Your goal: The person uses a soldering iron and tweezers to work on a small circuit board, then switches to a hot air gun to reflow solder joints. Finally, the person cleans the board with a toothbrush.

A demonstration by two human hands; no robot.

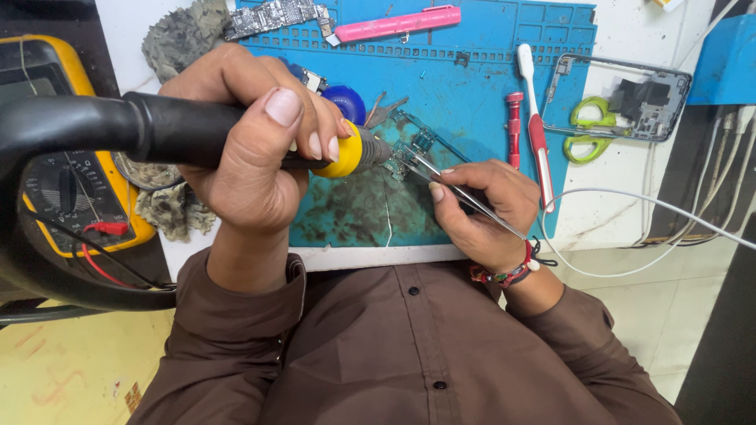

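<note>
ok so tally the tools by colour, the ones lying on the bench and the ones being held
pink: 1, pink tool
red: 2, red driver, red and white brush
green: 1, green scissors
black and yellow: 1, heat tool in the left hand
silver: 1, tweezers in the right hand
total: 6

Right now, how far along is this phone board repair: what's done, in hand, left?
Done: the phone frame lies stripped beside the blue mat. In hand: the left hand aims a yellow-collared heat tool at the circuit board; the right hand works it with tweezers. Left: the board is not yet back in the frame.
</note>
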